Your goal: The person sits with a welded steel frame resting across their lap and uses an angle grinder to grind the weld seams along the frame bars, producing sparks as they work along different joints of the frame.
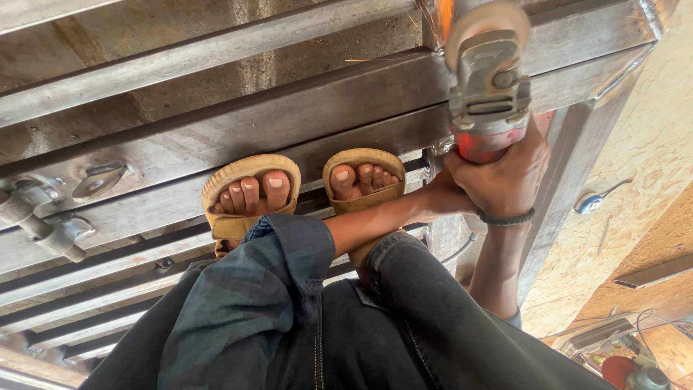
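My right hand, with a dark band at the wrist, is wrapped around the red body of an angle grinder. The grinder's grey head points away from me, onto a steel frame. Orange sparks show at its disc near the top edge. My left hand reaches across from a denim sleeve and clasps the grinder's rear just beside the right hand; its fingers are partly hidden. My feet in tan sandals stand on the frame's bars.
The frame is made of grey steel tubes and flat bars, with a sliding bolt and a lock tab at the left. Chipboard flooring lies to the right, with a small blue-and-white object. Another tool sits bottom right.
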